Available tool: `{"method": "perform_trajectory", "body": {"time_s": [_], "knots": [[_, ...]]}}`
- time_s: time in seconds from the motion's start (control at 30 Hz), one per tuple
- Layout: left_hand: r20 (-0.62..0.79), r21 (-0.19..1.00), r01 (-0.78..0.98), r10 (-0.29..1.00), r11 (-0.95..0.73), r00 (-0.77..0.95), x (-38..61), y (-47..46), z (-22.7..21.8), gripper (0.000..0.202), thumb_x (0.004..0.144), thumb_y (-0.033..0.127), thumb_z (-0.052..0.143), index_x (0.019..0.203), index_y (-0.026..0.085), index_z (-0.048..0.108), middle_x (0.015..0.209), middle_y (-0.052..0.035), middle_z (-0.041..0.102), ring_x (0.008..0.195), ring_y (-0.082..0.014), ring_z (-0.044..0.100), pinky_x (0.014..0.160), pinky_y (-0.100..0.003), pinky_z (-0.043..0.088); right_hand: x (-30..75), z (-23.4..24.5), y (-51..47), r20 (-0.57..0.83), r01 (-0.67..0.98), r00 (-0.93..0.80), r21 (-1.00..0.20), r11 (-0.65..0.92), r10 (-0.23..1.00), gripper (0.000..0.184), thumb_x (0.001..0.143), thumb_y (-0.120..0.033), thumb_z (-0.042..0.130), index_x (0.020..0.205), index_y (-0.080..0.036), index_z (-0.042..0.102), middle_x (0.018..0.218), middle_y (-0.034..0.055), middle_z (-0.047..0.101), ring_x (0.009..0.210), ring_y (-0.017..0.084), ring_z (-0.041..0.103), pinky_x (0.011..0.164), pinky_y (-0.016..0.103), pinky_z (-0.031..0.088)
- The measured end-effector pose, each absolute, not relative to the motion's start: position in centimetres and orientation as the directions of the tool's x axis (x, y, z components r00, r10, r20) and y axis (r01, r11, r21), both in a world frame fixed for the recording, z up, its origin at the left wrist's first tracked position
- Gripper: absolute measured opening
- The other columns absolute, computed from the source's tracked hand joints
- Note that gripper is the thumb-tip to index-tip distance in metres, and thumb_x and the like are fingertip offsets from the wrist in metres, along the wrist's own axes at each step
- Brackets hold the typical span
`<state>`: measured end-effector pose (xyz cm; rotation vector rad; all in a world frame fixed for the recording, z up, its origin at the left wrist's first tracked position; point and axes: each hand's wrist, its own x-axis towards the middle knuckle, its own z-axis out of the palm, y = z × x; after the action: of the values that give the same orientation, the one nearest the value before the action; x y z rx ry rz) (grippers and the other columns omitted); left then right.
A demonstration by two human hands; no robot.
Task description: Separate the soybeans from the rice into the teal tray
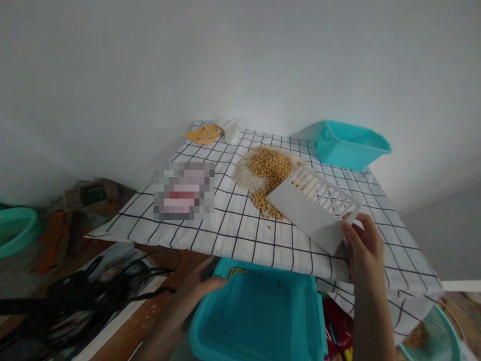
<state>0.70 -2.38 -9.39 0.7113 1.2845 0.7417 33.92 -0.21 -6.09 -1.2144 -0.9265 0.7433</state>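
Note:
My right hand (363, 240) pinches the near right corner of a flat white plastic panel with a row of slots (310, 215). The panel is tilted, its far left corner against a pile of yellow soybeans (272, 168). White rice grains (250, 175) lie mixed along the pile's left side. Below the table edge, my left hand (199, 281) grips the upper left rim of a teal plastic basin (259, 306), thumb over the rim and the other fingers mostly hidden. A few soybeans (237, 271) lie in the basin's far left corner.
A white tablecloth with black grid lines (229, 225) covers the table. A second teal bin (351, 145) stands at the back right. Yellow cloth (204, 134) and white crumpled material (230, 130) lie at the back left. A pixelated flat item (184, 193) rests on the left.

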Motion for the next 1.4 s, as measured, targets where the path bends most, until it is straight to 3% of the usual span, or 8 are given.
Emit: {"method": "perform_trajectory", "body": {"time_s": [0.27,0.6,0.87,1.4], "knots": [[-0.596,0.785,-0.131,0.795,0.606,0.112,0.6,-2.6,-9.7,0.049,0.056,0.025,0.079,0.104,0.018,0.071,0.086,-0.0074,0.083,0.086,-0.0348,0.076,0.073,-0.038,0.059,33.0,-5.3,-0.7,0.174,-0.027,0.39,-0.979,0.2,0.904,0.018,0.081,-0.031,0.07,0.095,-0.026,0.06,0.088,0.0012,0.072,0.078,0.018,0.068,0.061,0.023,0.049],[-0.592,0.783,-0.14,0.795,0.606,0.129,1.0,-2.7,-8.8,0.045,0.06,0.023,0.077,0.104,0.019,0.071,0.089,-0.0069,0.083,0.087,-0.0337,0.076,0.074,-0.037,0.058,33.6,-5.7,-0.4,0.267,0.058,0.449,-0.961,0.271,0.853,0.021,0.079,-0.034,0.072,0.094,-0.026,0.059,0.085,0.0015,0.071,0.073,0.017,0.066,0.055,0.022,0.044],[-0.568,0.808,-0.111,0.815,0.579,0.117,1.0,-2.7,-8.8,0.044,0.059,0.022,0.077,0.102,0.019,0.072,0.088,-0.0062,0.082,0.09,-0.0345,0.075,0.073,-0.037,0.058,32.5,-4.5,-1.0,0.176,0.041,0.368,-0.984,0.173,0.913,0.02,0.082,-0.035,0.069,0.097,-0.026,0.058,0.088,0.0027,0.072,0.078,0.02,0.068,0.059,0.026,0.049],[-0.567,0.813,-0.091,0.817,0.575,0.105,0.7,-2.5,-9.2,0.034,0.06,0.025,0.077,0.093,0.02,0.071,0.077,-0.004,0.082,0.072,-0.0304,0.076,0.064,-0.035,0.059,33.0,-4.9,-1.0,0.166,0.023,0.312,-0.986,0.168,0.935,0.018,0.082,-0.033,0.069,0.096,-0.027,0.06,0.088,0.0017,0.073,0.075,0.019,0.068,0.057,0.024,0.049]]}}
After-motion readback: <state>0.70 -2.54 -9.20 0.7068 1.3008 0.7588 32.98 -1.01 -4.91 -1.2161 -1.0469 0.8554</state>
